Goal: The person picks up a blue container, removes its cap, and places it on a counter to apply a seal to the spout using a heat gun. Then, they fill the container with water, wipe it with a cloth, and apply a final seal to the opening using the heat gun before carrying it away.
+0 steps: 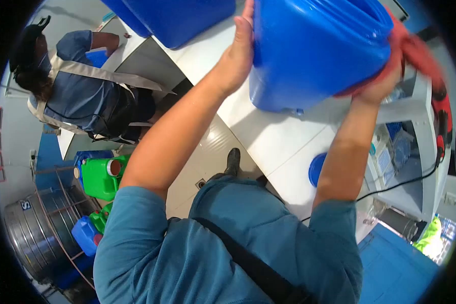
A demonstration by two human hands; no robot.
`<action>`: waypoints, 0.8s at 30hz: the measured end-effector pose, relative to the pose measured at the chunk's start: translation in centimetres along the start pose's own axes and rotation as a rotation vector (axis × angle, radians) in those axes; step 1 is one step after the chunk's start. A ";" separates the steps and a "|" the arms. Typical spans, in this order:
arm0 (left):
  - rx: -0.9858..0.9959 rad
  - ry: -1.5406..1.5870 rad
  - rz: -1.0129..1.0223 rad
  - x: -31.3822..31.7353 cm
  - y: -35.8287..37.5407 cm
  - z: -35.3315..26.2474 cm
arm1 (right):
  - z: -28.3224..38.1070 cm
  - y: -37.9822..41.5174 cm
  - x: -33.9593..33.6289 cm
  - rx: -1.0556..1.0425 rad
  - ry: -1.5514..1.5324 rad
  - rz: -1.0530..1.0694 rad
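While both hands lift the blue container [314, 50] above the white desk [273, 142], the left hand [238, 55] presses flat and open on its side, and the right hand [380, 86] grips a red cloth [415, 50] against its far side. Wiping well likely needs firm counter-pressure from the left palm. Contents are hidden. A blue lid [316, 169] lies on the desk; 1 green jug [101, 177] stands open on the floor.
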State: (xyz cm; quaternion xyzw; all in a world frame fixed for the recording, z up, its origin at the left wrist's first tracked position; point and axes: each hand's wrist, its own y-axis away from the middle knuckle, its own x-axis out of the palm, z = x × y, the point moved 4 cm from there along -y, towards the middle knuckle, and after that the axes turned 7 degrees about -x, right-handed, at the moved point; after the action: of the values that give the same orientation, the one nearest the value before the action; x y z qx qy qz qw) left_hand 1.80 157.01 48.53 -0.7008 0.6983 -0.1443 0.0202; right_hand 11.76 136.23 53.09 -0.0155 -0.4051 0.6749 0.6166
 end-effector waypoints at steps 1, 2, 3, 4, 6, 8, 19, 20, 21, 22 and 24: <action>-0.043 0.007 -0.014 -0.3 0.2 0.7 | -2.3 -1.5 -2.5 0.012 0.065 0.124; -0.068 0.035 -0.044 -0.3 0.2 1.2 | -5.5 -2.4 -5.6 0.022 0.128 0.249; -0.076 0.042 -0.027 0.0 0.4 1.5 | -9.7 -2.2 -8.5 0.003 0.246 0.261; -0.076 0.057 -0.065 -0.1 0.3 1.6 | -12.0 -2.1 -10.6 -0.023 0.363 0.276; -0.081 0.090 -0.147 0.1 0.3 1.6 | -7.3 5.0 -6.3 0.549 0.374 -0.215; -0.065 0.080 -0.116 0.2 0.2 1.4 | -8.5 8.6 -6.5 0.537 0.096 -0.302; 0.430 -0.539 -0.463 3.0 7.5 2.2 | 13.6 9.7 -3.1 -0.195 0.544 0.176; 0.446 -0.589 -0.339 4.8 9.4 3.7 | 16.9 8.4 -3.1 -0.280 0.645 0.216; 0.459 -0.639 -0.218 6.2 11.1 5.8 | 20.2 6.9 -3.1 -0.298 0.749 0.259; 0.439 -0.673 -0.108 7.8 12.2 7.6 | 23.4 5.3 -2.9 -0.310 0.855 0.305; 0.365 -0.816 0.151 12.3 13.2 9.3 | 28.4 1.7 -2.9 -0.369 1.065 0.244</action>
State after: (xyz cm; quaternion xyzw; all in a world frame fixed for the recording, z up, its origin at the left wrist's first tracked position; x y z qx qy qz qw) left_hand -9.14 143.01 38.66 -0.6325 0.6454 0.0252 0.4275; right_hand -3.78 118.98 69.80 -0.5068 -0.1451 0.5585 0.6405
